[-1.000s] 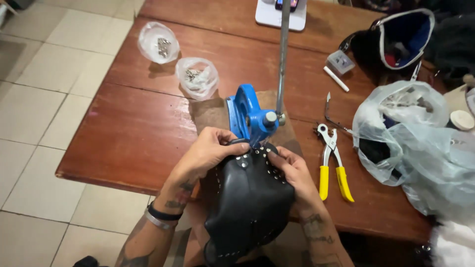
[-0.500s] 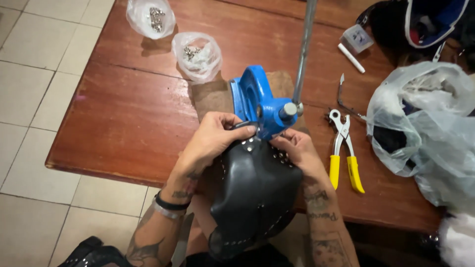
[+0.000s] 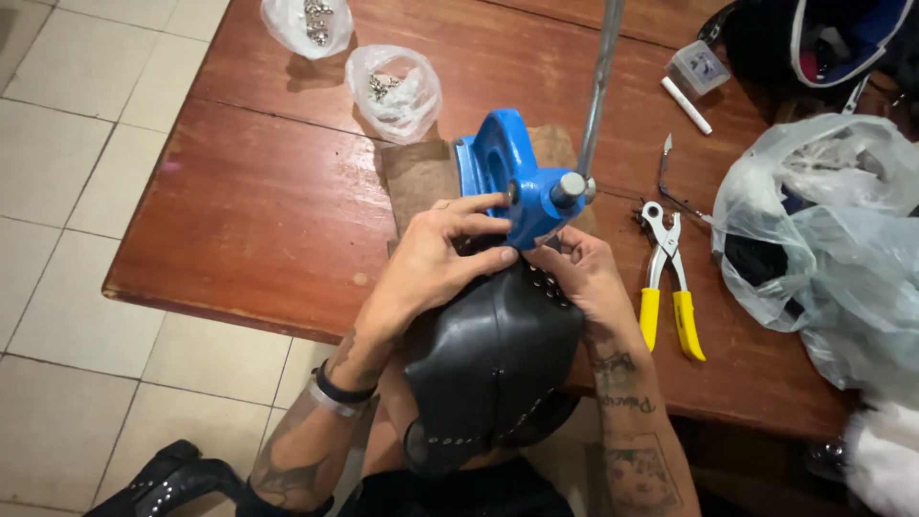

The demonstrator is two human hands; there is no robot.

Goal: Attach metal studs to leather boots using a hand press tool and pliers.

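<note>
Left hand (image 3: 436,258) and right hand (image 3: 586,278) pinching studded black leather piece (image 3: 493,369) at table (image 3: 258,191) edge, under blue hand press (image 3: 517,187) — fingers curled on leather — yellow-handled pliers (image 3: 668,287) just right.

Left hand (image 3: 436,263) palm down, fingers spread and extended forward, wrist banded; right hand (image 3: 582,273) beside it, fingers curled in a pinch, forearms tattooed.

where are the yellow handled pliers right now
In the head view, the yellow-handled pliers lie on the wooden table, just right of the right hand, between it and the clear plastic bag.
</note>
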